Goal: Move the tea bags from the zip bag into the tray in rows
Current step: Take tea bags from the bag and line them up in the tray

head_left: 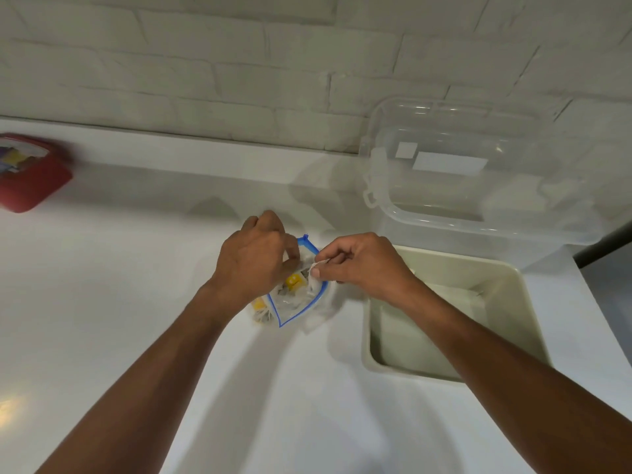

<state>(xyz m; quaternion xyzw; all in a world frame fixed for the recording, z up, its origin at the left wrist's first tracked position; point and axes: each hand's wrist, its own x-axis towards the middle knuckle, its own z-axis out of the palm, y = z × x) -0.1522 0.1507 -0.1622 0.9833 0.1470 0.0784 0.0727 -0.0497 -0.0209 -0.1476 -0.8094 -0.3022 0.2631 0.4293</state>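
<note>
Honestly nothing here is actually readable. The clear plastic box [478,200] has two white stickers, a small one [406,150] and a longer one [449,163], and both look blank from this angle. The yellow tags [293,280] on the tea bags [290,297] inside the zip bag [297,313] have some dark mark on them, way too small to make out. The red container [34,186] has a colourful printed top [17,157], but it's just a blur.
</note>
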